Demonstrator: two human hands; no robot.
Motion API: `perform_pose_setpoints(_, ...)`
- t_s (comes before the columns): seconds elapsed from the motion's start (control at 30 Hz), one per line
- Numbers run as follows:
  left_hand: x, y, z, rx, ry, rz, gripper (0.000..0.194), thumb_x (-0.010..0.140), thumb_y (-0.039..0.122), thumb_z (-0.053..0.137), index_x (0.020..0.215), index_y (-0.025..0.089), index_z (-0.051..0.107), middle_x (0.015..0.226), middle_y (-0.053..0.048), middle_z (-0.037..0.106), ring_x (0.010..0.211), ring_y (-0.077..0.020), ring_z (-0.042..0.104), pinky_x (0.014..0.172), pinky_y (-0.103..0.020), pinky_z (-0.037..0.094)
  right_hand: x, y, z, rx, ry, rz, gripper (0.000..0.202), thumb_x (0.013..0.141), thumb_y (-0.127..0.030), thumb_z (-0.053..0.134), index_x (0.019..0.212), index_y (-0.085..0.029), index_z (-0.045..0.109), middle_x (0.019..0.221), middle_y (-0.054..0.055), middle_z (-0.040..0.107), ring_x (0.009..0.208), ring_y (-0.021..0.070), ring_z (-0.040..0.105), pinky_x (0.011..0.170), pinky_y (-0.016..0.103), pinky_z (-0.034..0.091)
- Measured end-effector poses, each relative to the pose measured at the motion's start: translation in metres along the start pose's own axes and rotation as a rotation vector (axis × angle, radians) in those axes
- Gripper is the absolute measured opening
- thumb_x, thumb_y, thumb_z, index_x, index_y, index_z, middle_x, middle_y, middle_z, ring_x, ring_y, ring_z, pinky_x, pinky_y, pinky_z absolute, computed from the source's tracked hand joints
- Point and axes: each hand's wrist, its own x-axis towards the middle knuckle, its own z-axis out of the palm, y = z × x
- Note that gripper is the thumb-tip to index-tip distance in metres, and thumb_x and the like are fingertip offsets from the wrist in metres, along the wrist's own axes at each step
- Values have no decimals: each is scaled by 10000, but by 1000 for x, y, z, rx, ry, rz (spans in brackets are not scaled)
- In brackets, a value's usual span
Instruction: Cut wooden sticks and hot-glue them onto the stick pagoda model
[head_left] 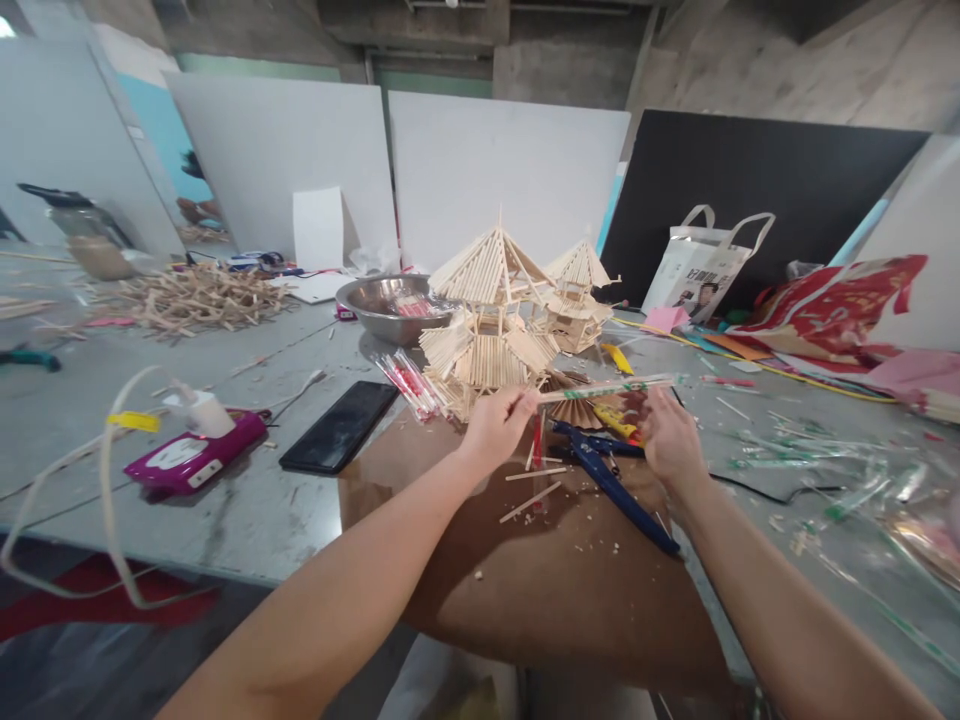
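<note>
A long, thin pair of chopsticks in a clear sleeve with green print stretches level between my hands. My left hand is closed on its left end. Near the other end, my right hand is closed on the sleeve, with its fingertips partly hidden. Just behind stands a tiered pavilion model built of wooden sticks. Below the sleeve lies a blue-handled cutting tool, beside loose wooden sticks. A yellow tool, partly hidden, lies by my right hand.
A phone and a purple power strip with a cable lie left. Farther back are a metal bowl, a heap of sticks and a second model. Empty plastic sleeves litter the right, below a white bag.
</note>
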Motion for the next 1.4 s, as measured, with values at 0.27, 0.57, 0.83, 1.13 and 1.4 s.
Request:
perform_pose_setpoints(0.27,-4,-6,16,166,-311,53,292,799,371,345,683,163,513,525,31,442,490,-81,383,484,-199,289,-4,-15,0,326,-2,199,224,593,-375,644,661,-175,571,443,-74,440,361,43,385,352,173,328)
perform_pose_setpoints(0.57,-7,-12,22,183,-295,60,343,828,386,256,718,170,498,538,21,436,505,-99,408,499,-212,298,-11,-11,12,265,-100,243,235,565,-369,673,670,-165,625,489,-33,552,382,39,433,341,150,309)
perform_pose_setpoints(0.83,-11,-10,21,150,-346,65,327,825,372,265,722,179,507,542,24,443,496,-93,377,491,-202,289,-24,-3,26,197,-195,280,239,574,-370,667,653,-148,623,486,-27,566,354,37,421,341,155,305)
perform_pose_setpoints(1.13,-7,-11,24,35,-383,81,362,822,408,258,738,171,519,591,24,467,543,-84,407,532,-196,317,-17,-12,20,239,-131,240,298,583,-394,651,749,-147,624,511,-39,545,370,45,449,333,162,323)
perform_pose_setpoints(1.4,-4,-17,21,89,-387,44,394,802,434,294,715,164,568,543,22,463,526,-88,398,508,-194,299,-4,-13,0,210,95,234,340,556,-448,651,716,-150,619,542,-32,571,385,63,483,346,185,385)
